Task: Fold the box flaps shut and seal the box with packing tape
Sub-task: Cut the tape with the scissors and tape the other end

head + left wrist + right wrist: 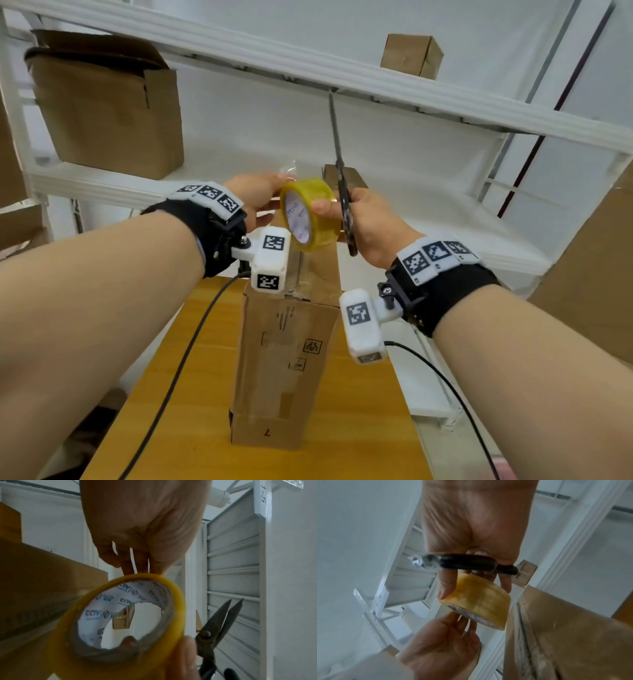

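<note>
Both hands are raised above the box, with the tape roll (310,214) held between them. By the right hand (368,222) two things are gripped at once: the roll is pinched at its rim between thumb and fingers, and a pair of scissors (342,178) is carried in the same fingers, blades nearly closed and pointing up. By the left hand (255,200) the far side of the roll is touched with the fingertips (127,566); a clear loose end seems to be picked at there, though whether it is actually pinched cannot be told.

The cardboard box (284,359) is stood tall on the wooden tabletop (363,428), just beneath the hands. Its top flaps appear folded shut, and a strip of clear tape seems already laid along part of the seam, so the sealing step is judged to be in hand. For the next move, the free end would need to be found and peeled, drawn out over the seam, pressed down, and cut with the scissors; the roll would have to be steadied while the scissors are kept clear of the fingers.

On the roll's white core, blue "CCTV" lettering is printed repeatedly. A "7" is marked low on the box front, near handling symbols. On the white shelf post (262,500), "1-5" is handwritten.
</note>
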Tool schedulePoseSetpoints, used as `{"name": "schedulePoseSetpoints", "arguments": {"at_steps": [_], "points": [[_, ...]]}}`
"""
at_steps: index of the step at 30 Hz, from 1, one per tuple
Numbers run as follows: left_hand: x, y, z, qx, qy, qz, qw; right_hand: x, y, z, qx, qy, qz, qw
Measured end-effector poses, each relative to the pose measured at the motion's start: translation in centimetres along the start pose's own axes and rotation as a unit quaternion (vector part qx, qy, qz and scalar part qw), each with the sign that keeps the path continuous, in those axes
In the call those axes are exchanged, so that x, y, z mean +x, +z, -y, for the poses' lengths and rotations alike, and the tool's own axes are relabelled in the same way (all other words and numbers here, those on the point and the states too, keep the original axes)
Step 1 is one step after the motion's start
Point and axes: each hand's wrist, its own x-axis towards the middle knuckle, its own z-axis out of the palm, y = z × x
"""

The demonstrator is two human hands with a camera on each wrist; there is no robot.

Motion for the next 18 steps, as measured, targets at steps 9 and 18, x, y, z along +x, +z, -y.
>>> {"name": "schedulePoseSetpoints", "arguments": {"at_steps": [9, 18], "points": [[-1.1, -0.7, 4.4, -0.079, -0.015, 0.011, 0.997, -1.5, -1.1, -1.7, 0.101, 0.074, -0.042, 0.991], [-4.0, 0.1, 4.6, -0.070, -0.090, 0.015, 0.993, -3.1, -2.4, -2.3, 0.105, 0.122, -0.080, 0.984]]}}
